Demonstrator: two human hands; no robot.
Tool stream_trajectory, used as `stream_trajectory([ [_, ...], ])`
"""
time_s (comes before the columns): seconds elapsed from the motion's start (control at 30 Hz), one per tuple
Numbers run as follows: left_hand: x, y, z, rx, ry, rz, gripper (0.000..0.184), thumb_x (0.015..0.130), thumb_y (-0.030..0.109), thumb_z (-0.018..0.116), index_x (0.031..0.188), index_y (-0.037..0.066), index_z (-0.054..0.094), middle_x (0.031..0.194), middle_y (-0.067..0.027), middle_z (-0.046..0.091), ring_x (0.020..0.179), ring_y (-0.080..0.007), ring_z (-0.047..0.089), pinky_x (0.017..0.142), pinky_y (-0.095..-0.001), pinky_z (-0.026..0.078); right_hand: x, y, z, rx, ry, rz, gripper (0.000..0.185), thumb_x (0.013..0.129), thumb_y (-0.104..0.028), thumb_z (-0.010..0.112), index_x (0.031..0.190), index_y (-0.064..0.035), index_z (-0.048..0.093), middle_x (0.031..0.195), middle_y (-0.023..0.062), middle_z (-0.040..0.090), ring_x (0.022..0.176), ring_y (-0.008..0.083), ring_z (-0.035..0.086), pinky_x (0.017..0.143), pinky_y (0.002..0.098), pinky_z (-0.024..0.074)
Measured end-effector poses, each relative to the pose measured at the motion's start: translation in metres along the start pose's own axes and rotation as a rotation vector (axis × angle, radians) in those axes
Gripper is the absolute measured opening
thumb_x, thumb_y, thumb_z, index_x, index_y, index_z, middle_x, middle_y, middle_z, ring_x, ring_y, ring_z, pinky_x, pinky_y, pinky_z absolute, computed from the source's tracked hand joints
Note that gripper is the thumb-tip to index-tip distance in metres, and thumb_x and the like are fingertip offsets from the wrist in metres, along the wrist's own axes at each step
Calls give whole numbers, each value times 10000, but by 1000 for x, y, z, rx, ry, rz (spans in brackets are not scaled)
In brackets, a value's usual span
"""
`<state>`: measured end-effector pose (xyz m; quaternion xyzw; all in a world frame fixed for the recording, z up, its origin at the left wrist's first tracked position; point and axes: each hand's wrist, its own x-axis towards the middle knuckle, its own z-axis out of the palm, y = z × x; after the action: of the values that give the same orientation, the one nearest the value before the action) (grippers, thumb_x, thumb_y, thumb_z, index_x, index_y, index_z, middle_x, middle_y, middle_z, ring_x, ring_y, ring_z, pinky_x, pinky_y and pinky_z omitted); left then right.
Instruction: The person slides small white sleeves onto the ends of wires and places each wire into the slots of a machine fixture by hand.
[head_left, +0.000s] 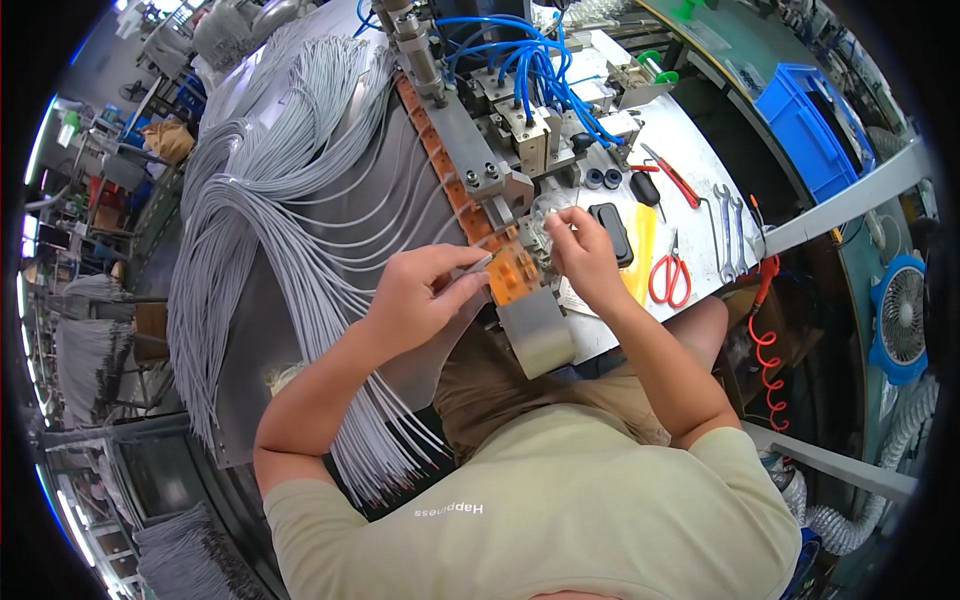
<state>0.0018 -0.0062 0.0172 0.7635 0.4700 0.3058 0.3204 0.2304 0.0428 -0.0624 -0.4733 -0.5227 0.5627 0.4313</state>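
Observation:
My left hand [424, 292] is at the near end of the machine, thumb and forefinger pinched on the tip of a grey cable [478, 265]. Just right of that tip sits an orange fixture block [513, 275] with raised knobs, on a metal bracket [538, 330]. My right hand [585, 255] is raised beside the block, thumb and fingers closed together; whatever they hold is too small to make out. A clear plastic bag [551, 205] lies just behind the right fingers. Several cables run in a row along the orange rail [435, 150].
Long bundles of grey cables [240, 210] cover the metal table at left. Blue air hoses [530, 75] top the machine. Red-handled scissors [671, 275], wrenches [728, 235], red pliers [672, 178] and a black case [611, 235] lie on the white tabletop at right. A blue fan [900, 318] stands farther right.

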Motion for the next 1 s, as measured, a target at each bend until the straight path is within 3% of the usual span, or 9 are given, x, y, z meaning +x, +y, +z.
stream_trajectory([
  [0.1, 2, 8, -7, -473, -121, -362, 175, 961, 64, 591, 1111, -6, 646, 922, -84, 695, 684, -86, 625, 599, -212, 500, -23, -25, -1, 54, 98, -5, 191, 988, -209, 612, 984, -22, 575, 609, -45, 496, 504, 37, 414, 469, 216, 327],
  [0.17, 2, 4, -9, -516, -138, -361, 183, 966, 66, 584, 1127, -7, 633, 917, -79, 693, 682, -87, 620, 598, -213, 497, -48, -34, 5, -239, 70, -271, 150, 978, -155, 621, 996, -15, 573, 598, -11, 530, 483, 43, 431, 457, 220, 323],
  [0.27, 5, 0, -6, -591, -181, -354, 200, 977, 69, 569, 1159, -7, 607, 905, -69, 688, 679, -90, 609, 596, -215, 492, -62, -39, 18, -314, -31, -565, 114, 943, -89, 647, 1009, -15, 591, 609, 38, 589, 479, 86, 483, 464, 253, 338],
  [0.4, 2, -4, 4, -522, -112, -288, 174, 964, 53, 589, 1116, -25, 623, 910, -76, 701, 751, -94, 640, 646, -227, 522, -40, -34, 28, -491, 23, -800, 120, 912, -59, 664, 1018, -25, 618, 612, 60, 626, 483, 135, 522, 532, 281, 371],
  [0.5, 0, -4, 8, -280, -7, -114, 164, 938, 57, 634, 1079, -23, 661, 761, -38, 698, 678, -64, 653, 624, -226, 518, -41, -38, 31, -466, -21, -667, 121, 901, -49, 666, 1016, -31, 631, 612, 50, 642, 489, 157, 534, 588, 289, 386],
  [0.7, 1, -5, 5, -277, 10, -111, 148, 911, 37, 654, 1043, -28, 667, 758, -53, 701, 707, -73, 676, 643, -231, 528, -42, -40, 33, -449, -40, -591, 117, 900, -49, 665, 1015, -40, 642, 604, 32, 654, 486, 145, 546, 672, 278, 394],
  [0.83, 0, -4, 1, -251, -21, -98, 151, 908, 43, 657, 1041, -28, 663, 745, -56, 692, 682, -72, 664, 628, -232, 519, -39, -43, 35, -430, -81, -586, 105, 918, -58, 649, 1018, -30, 639, 593, 33, 641, 477, 121, 551, 608, 277, 406],
  [0.93, 0, -2, 0, -178, -58, -69, 148, 908, 48, 658, 1034, -28, 660, 734, -59, 684, 665, -72, 655, 618, -234, 513, -39, -51, 34, -275, -193, -298, 97, 940, -65, 626, 1021, -12, 628, 577, 41, 620, 472, 103, 555, 527, 281, 409],
  [1.0, 0, -1, 1, -205, -27, -75, 142, 911, 52, 653, 1028, -28, 657, 730, -60, 677, 653, -76, 647, 614, -236, 509, -39, -49, 34, -269, -192, -329, 94, 944, -68, 620, 1017, -8, 622, 571, 43, 612, 466, 102, 549, 504, 282, 405],
])
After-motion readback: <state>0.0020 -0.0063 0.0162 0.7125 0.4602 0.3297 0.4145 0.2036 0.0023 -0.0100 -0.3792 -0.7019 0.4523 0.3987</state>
